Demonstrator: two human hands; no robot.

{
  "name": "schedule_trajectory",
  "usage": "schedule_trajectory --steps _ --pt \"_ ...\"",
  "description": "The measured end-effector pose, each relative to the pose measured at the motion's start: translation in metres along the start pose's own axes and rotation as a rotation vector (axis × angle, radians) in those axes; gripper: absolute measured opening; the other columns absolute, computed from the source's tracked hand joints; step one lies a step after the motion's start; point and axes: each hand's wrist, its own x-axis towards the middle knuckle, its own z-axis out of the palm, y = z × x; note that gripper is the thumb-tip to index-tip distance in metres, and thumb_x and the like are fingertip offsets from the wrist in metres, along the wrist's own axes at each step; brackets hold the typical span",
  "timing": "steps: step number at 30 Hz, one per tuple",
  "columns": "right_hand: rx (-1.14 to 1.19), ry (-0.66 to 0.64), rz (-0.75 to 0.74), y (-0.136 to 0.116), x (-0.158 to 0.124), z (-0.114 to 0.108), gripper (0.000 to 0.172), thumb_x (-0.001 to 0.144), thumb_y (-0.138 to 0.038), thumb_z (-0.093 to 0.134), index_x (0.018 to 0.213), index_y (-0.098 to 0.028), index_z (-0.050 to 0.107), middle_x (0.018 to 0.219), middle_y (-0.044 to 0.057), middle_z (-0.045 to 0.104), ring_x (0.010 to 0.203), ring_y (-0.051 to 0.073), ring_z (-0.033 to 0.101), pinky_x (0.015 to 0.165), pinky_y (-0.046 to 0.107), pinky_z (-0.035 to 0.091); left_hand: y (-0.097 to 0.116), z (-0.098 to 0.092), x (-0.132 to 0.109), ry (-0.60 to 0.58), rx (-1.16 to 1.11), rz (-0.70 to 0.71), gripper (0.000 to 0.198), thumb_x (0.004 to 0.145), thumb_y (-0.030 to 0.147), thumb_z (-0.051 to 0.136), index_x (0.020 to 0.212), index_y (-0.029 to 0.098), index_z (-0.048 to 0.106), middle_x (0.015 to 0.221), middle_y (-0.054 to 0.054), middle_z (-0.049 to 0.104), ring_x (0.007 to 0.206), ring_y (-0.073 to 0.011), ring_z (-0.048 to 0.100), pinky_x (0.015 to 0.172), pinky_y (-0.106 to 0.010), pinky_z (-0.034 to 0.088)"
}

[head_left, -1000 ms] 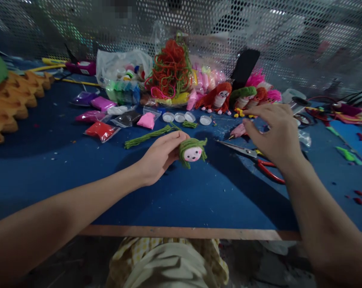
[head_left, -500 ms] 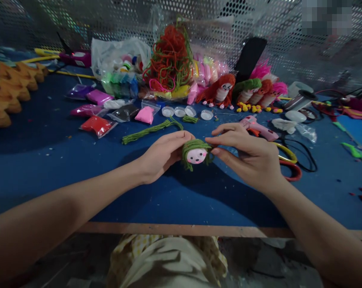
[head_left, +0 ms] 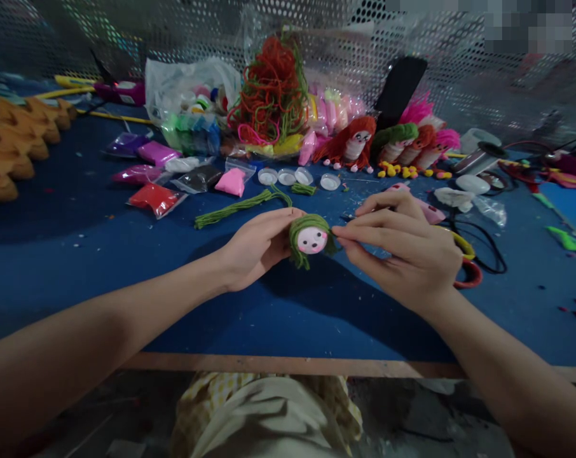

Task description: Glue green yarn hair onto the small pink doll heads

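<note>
A small doll head [head_left: 311, 240] with a round white face, black dots for eyes and mouth, pink cheeks and green yarn hair is held over the blue table. My left hand [head_left: 262, 245] is closed round its left and back side; some fingertips are hidden behind it. My right hand [head_left: 402, 248] pinches a few strands of green yarn hair [head_left: 334, 240] at the head's right side between thumb and forefinger. Just beyond my left hand lies a bundle of green yarn [head_left: 235, 208], with a short green yarn piece [head_left: 303, 189] farther back.
Behind my right hand are a pink glue gun [head_left: 431, 211] and scissors with a red and yellow handle [head_left: 470, 273]. Clear plastic lids [head_left: 288, 177], bagged clay [head_left: 155, 200], tangled yarn [head_left: 271, 95] and finished dolls [head_left: 357, 143] line the back. An orange egg tray [head_left: 16, 140] stands left.
My right hand has drawn slightly to the right, its fingertips now pinched together at the hair's side. My left hand and the doll head have barely moved.
</note>
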Motion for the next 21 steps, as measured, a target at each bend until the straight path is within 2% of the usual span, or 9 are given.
schedule_trajectory --steps 3,7,12,16,21 --pt "-0.036 0.007 -0.024 -0.0004 -0.0004 0.0002 0.02 0.087 -0.015 0.073 0.101 -0.029 0.072 0.08 -0.001 0.076 0.086 0.023 0.067 0.076 0.041 0.055 0.0003 0.0001 0.0006 0.019 -0.015 -0.02 0.013 0.091 0.015 0.061 0.081 0.013 0.069 0.077 0.0 0.065 0.068 -0.0082 0.059 0.062 -0.018 0.046" --pt "-0.061 -0.013 0.016 -0.0012 -0.0023 0.0014 0.019 0.089 -0.018 0.071 0.097 -0.035 0.073 0.08 -0.001 0.075 0.087 0.025 0.068 0.075 0.042 0.053 0.0011 0.002 0.0007 0.047 -0.03 -0.04 0.018 0.093 0.014 0.057 0.08 0.013 0.068 0.076 0.0 0.065 0.067 -0.0088 0.06 0.061 -0.019 0.047" --pt "0.01 0.023 0.024 -0.002 -0.0032 0.0022 0.024 0.085 -0.015 0.073 0.101 -0.033 0.073 0.08 0.0 0.075 0.09 0.026 0.068 0.079 0.044 0.051 0.0007 0.0032 0.0005 0.077 0.014 -0.029 0.015 0.092 0.016 0.059 0.08 0.013 0.067 0.079 -0.001 0.065 0.068 -0.0091 0.06 0.061 -0.019 0.048" --pt "0.167 0.055 0.14 -0.0043 -0.0003 0.0004 0.019 0.084 -0.012 0.072 0.097 -0.027 0.073 0.082 0.002 0.074 0.081 0.021 0.065 0.081 0.043 0.052 0.0007 0.0031 0.0002 0.063 0.143 -0.032 0.015 0.089 0.023 0.065 0.077 0.014 0.064 0.074 0.001 0.059 0.065 -0.0077 0.056 0.058 -0.017 0.044" --pt "0.346 -0.029 0.283 -0.0072 0.0012 0.0011 0.012 0.085 -0.015 0.072 0.087 -0.026 0.072 0.083 0.001 0.074 0.082 0.02 0.067 0.086 0.044 0.052 0.0 0.0042 -0.0016 0.034 0.302 -0.084 0.021 0.086 0.032 0.069 0.076 0.015 0.061 0.073 0.001 0.057 0.066 -0.0087 0.055 0.059 -0.018 0.043"
